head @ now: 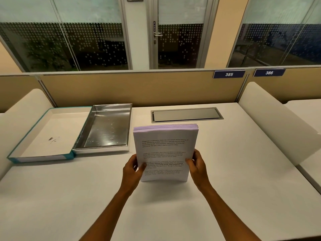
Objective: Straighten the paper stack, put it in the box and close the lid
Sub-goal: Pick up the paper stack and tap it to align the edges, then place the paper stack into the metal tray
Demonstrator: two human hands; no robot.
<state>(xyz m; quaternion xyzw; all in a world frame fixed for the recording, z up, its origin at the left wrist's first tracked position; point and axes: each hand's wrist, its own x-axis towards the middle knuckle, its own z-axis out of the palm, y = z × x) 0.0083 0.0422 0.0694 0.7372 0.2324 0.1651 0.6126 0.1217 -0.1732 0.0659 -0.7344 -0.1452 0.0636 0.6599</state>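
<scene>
**Paper stack stands on end, box waits up and to the left**

A person's left hand point(132, 168) and right hand point(197, 166) clasp the paper stack point(165, 153) by its two long sides, thumbs on the printed front sheet and fingers curled behind. The stack is upright between them, its long axis running up from the bench point(173, 214), its bottom edge at or just above the surface, a posture that suggests squaring the sheets is the step in hand. The top edges still show slightly stepped layers. Beyond the left hand, ahead and to the left, lies the open box point(107, 126), silver-lined and empty, its long axis pointing away from the person. Its teal-edged lid point(46, 136) rests farther left, touching the box. The left hand is nearer the box, so the stack would likely have to travel leftward and be laid flat.
</scene>
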